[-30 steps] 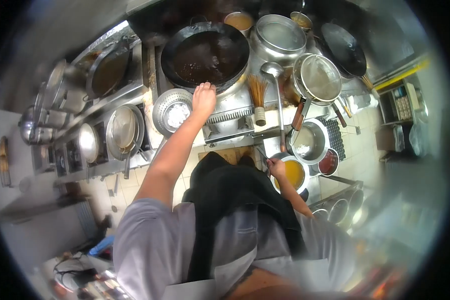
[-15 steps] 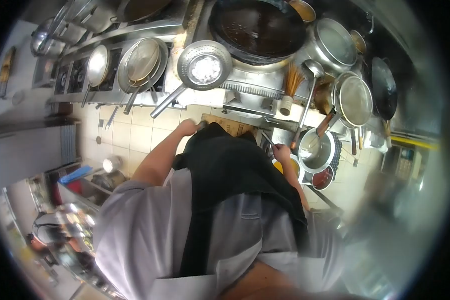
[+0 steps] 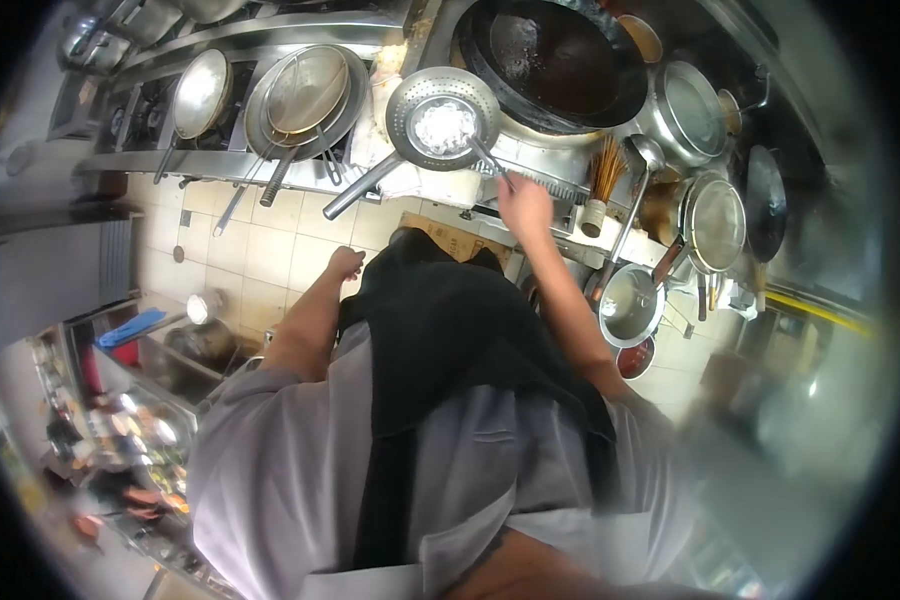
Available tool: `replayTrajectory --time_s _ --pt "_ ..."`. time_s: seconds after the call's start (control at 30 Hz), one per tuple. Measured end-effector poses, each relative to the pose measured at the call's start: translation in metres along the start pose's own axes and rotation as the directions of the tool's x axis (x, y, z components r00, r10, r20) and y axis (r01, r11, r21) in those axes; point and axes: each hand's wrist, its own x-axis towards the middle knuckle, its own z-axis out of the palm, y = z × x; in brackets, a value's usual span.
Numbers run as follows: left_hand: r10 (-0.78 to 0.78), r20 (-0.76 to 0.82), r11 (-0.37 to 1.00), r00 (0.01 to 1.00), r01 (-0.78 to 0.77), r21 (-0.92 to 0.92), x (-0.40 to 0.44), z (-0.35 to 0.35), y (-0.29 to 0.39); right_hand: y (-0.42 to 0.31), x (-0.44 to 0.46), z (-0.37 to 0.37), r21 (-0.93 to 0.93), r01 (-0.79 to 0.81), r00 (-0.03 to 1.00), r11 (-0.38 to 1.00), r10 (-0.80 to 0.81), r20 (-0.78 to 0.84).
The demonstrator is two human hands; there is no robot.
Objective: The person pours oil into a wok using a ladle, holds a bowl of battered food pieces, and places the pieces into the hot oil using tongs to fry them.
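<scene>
My right hand (image 3: 526, 209) is closed around a slim metal utensil (image 3: 490, 160); its exact kind I cannot make out. The utensil's far end reaches over a perforated strainer ladle (image 3: 413, 103), right beside the bright white contents (image 3: 444, 128) in its bowl. That ladle rests at the stove's front edge, its handle sticking out toward me. My left hand (image 3: 346, 263) hangs low over the floor beside my black apron (image 3: 450, 320), its fingers curled, with nothing visible in them.
A large dark wok (image 3: 560, 60) sits behind the strainer ladle. To the right are a bamboo brush (image 3: 606, 185), a long-handled ladle (image 3: 630, 210), a metal pot (image 3: 682, 110) and a mesh strainer (image 3: 718, 222). More strainers (image 3: 308, 90) lie at left. A cardboard box (image 3: 450, 238) is below.
My right hand has risen from low at the right to the strainer ladle, carrying the utensil. My left hand has moved slightly down and left. The camera view has shifted a little.
</scene>
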Motion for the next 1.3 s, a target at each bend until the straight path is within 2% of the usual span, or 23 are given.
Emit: replayTrajectory --time_s 0.07,0.2,0.27,0.33,0.37,0.43,0.47,0.5,0.53,0.6,0.63,0.67,0.73,0.77,0.8,0.83,0.9,0.97,1.07,1.2,1.27,1.3 --pt "0.13 0.016 0.984 0.991 -0.131 0.119 0.0 0.0 0.016 -0.026 0.033 0.02 -0.074 -0.028 0.997 0.997 0.033 0.066" --pt "0.191 -0.034 0.981 0.981 -0.192 -0.033 -0.009 -0.012 0.024 -0.048 0.07 0.055 -0.214 -0.066 0.982 0.975 0.101 0.16" --pt "0.173 -0.071 0.978 0.982 -0.18 -0.107 -0.013 -0.02 0.011 -0.047 0.07 0.062 -0.231 -0.069 0.983 0.971 0.106 0.152" --pt "0.087 -0.077 0.965 0.993 -0.103 -0.242 -0.007 -0.026 -0.019 -0.058 0.058 0.047 -0.187 -0.099 0.99 0.977 0.115 0.079" --pt "0.036 -0.067 0.972 0.997 -0.051 -0.228 -0.004 -0.028 -0.036 -0.058 0.052 0.04 -0.194 -0.093 0.99 0.977 0.112 0.085" --pt "-0.07 -0.053 0.972 0.996 0.056 -0.229 0.012 -0.028 -0.081 -0.054 0.043 0.028 -0.104 -0.039 0.999 0.994 0.039 -0.001" --pt "-0.125 -0.031 0.945 0.992 0.109 -0.308 0.017 -0.026 -0.106 -0.053 0.042 0.028 -0.111 -0.037 0.999 0.993 0.038 0.002" --pt "-0.185 -0.06 0.975 0.981 0.176 -0.139 0.017 -0.026 -0.116 -0.051 0.041 0.027 -0.096 -0.022 0.999 0.995 0.019 -0.028" --pt "-0.216 -0.031 0.959 0.976 0.206 -0.193 0.016 -0.026 -0.132 -0.048 0.039 0.026 -0.082 -0.008 0.998 0.997 0.003 -0.06" --pt "-0.11 -0.055 0.992 0.992 0.106 -0.073 0.033 -0.023 -0.164 -0.042 0.04 0.032 -0.066 -0.003 0.998 0.998 -0.002 -0.066" --pt "-0.104 -0.054 0.992 0.993 0.1 -0.073 0.039 -0.019 -0.168 -0.04 0.045 0.034 -0.045 0.014 0.997 0.999 -0.017 -0.072" --pt "0.121 -0.056 0.993 0.991 -0.121 0.013 0.043 -0.018 -0.17 -0.04 0.052 0.034 -0.045 0.018 0.997 0.999 -0.022 -0.077" --pt "0.33 -0.032 0.94 0.943 -0.325 0.107 0.037 -0.02 -0.161 -0.039 0.053 0.037 -0.007 -0.016 0.999 1.0 0.016 -0.029" --pt "0.115 -0.034 0.99 0.993 -0.118 -0.077 0.026 -0.02 -0.128 -0.038 0.051 0.039 -0.005 -0.024 0.999 1.0 0.024 -0.029" --pt "-0.099 0.0 0.961 0.995 0.096 -0.258 0.019 -0.021 -0.097 -0.038 0.053 0.039 0.015 -0.007 0.999 1.0 0.008 -0.041" --pt "-0.096 -0.002 0.961 0.995 0.092 -0.259 0.015 -0.023 -0.076 -0.038 0.058 0.04 0.033 0.015 0.998 0.999 -0.013 -0.054" --pt "0.046 -0.032 0.962 0.998 -0.053 -0.267 0.004 -0.024 -0.051 -0.037 0.06 0.043 0.052 0.001 0.999 0.999 0.001 -0.032" --pt "0.056 -0.05 0.958 0.997 -0.068 -0.277 -0.004 -0.024 -0.029 -0.035 0.066 0.048 0.072 -0.005 1.0 0.997 0.006 -0.013" --pt "0.093 -0.061 0.958 0.994 -0.106 -0.267 0.0 -0.023 -0.021 -0.027 0.067 0.051 -0.016 -0.047 0.996 0.999 0.048 0.078" --pt "0.044 -0.058 0.971 0.997 -0.056 -0.231 -0.009 -0.023 -0.029 -0.027 0.074 0.037 -0.073 -0.09 0.993 0.993 0.095 0.075" --pt "-0.103 0.011 0.955 0.995 0.102 -0.279 0.0 -0.021 -0.053 -0.023 0.08 0.04 -0.069 -0.123 0.99 0.99 0.127 0.064" --pt "-0.115 0.012 0.954 0.993 0.114 -0.279 0.005 -0.018 -0.066 -0.02 0.088 0.047 -0.142 -0.091 0.992 0.986 0.102 0.073"
